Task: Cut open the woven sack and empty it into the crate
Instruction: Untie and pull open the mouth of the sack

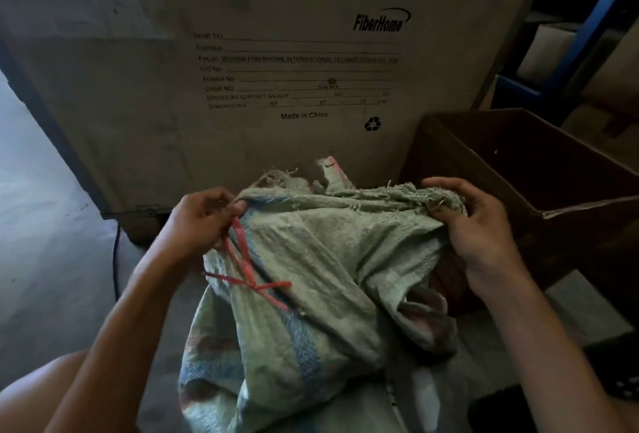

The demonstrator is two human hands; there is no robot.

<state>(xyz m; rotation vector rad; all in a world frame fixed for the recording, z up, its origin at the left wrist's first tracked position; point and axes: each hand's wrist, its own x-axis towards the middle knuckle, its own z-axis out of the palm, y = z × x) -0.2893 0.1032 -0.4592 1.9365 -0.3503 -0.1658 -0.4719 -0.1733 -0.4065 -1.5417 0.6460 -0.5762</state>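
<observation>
Gripping the woven sack point(311, 260) by its frayed top edge, the left hand point(204, 218) pinches the corner farther from the crate point(584, 206), along with a red tie point(242, 260), while the right hand point(473, 225) bunches the corner beside the crate. The sack slumps just left of the crate; soft, limp and probably heavy, it likely handles best by those bunched corners.

The woven sack point(311, 277) lies before the carton point(276, 52), crate point(539, 170) to its right.
</observation>
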